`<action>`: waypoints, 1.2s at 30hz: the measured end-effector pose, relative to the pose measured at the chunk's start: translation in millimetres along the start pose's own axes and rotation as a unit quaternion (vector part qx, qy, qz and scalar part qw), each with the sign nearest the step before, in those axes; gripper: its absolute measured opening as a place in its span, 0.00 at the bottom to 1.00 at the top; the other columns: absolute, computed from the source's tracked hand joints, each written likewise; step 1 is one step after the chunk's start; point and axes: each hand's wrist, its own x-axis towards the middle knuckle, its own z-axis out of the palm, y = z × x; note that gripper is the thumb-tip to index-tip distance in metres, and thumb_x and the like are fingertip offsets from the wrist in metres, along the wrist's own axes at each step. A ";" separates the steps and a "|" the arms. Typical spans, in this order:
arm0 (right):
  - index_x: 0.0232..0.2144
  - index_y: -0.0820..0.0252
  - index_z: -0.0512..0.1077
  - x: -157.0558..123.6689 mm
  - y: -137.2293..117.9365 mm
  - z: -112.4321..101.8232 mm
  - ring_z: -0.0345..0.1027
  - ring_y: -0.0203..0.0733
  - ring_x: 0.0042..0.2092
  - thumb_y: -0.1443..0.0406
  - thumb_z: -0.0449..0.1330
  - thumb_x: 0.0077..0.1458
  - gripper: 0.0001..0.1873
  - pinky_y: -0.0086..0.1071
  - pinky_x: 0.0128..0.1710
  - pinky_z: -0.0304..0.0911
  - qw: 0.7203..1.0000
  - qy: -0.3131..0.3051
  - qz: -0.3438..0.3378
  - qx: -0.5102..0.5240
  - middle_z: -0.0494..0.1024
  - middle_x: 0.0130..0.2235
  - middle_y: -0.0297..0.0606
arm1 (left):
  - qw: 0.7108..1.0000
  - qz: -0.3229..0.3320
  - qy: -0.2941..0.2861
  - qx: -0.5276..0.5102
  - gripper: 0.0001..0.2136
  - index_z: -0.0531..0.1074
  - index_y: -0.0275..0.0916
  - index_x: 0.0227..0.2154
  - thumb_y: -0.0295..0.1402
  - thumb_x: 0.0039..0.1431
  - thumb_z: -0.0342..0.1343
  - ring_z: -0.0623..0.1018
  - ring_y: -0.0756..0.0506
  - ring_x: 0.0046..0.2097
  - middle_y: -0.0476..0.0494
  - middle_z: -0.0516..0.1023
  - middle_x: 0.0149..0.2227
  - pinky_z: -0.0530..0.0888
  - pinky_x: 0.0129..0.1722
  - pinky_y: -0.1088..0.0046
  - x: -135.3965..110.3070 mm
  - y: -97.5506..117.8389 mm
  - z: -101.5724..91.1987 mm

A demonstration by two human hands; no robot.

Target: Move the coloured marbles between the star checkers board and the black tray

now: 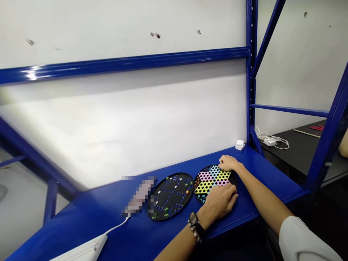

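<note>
A round black tray (204, 198) holds a Chinese checkers board (208, 185), a star of yellow, pink and light blue points with black holes. Coloured marbles (199, 181) show in the gaps around the star. My left hand (222, 201), wearing a watch, is closed at the near right edge of the board, its fingertips partly hidden. At the far edge, my right hand (229, 162) bends its fingers down onto the board's rim. To the left lies a second round black board (171, 195) with blue-marked lines, several green-streaked marbles and small white and orange pieces.
A blurred-out flat device (140, 197) lies left of the boards, with a white cable (116, 227) running to a white object (81, 250). A white charger (239, 145) stands at the table's back corner. Blue frame posts (251, 90) rise behind. Cables (272, 140) lie on a black table.
</note>
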 end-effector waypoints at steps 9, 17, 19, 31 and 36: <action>0.19 0.57 0.64 -0.8 0.8 0.1 0.63 0.36 0.26 0.64 0.56 0.49 0.09 0.29 0.25 0.49 1.000 -0.008 -0.003 0.009 0.69 0.24 0.34 | 0.998 0.044 0.017 -0.049 0.08 0.68 0.42 0.39 0.36 0.68 0.45 0.73 0.47 0.41 0.47 0.75 0.40 0.68 0.42 0.72 -7.8 -0.6 -2.7; 0.21 0.58 0.65 0.0 0.2 0.0 0.64 0.36 0.28 0.63 0.56 0.50 0.09 0.28 0.26 0.49 1.000 -0.009 0.001 -0.010 0.70 0.25 0.34 | 0.998 0.033 0.028 -0.055 0.07 0.68 0.43 0.42 0.35 0.66 0.47 0.74 0.48 0.40 0.48 0.74 0.41 0.69 0.39 0.72 -12.7 0.1 -1.9; 0.21 0.58 0.65 0.4 0.6 0.1 0.64 0.36 0.28 0.63 0.56 0.50 0.09 0.28 0.26 0.49 1.000 -0.010 0.000 -0.010 0.70 0.25 0.34 | 0.997 0.014 0.043 -0.068 0.07 0.68 0.43 0.42 0.35 0.65 0.49 0.74 0.48 0.40 0.48 0.75 0.41 0.69 0.39 0.72 -13.3 -0.2 -2.3; 0.23 0.58 0.69 3.4 2.5 4.1 0.66 0.38 0.29 0.62 0.56 0.50 0.08 0.29 0.26 0.50 1.000 -0.008 0.007 -0.017 0.72 0.26 0.35 | 0.995 0.004 0.080 -0.054 0.08 0.75 0.45 0.43 0.38 0.63 0.55 0.73 0.46 0.44 0.47 0.77 0.42 0.68 0.46 0.67 -41.3 -23.5 -2.6; 0.26 0.58 0.73 1.4 2.2 -0.4 0.71 0.42 0.34 0.63 0.56 0.50 0.07 0.29 0.29 0.54 0.999 0.010 0.023 -0.035 0.76 0.31 0.39 | 0.998 -0.009 0.063 -0.002 0.09 0.74 0.49 0.46 0.35 0.66 0.52 0.72 0.46 0.45 0.49 0.77 0.44 0.67 0.46 0.67 -47.5 -34.6 -4.2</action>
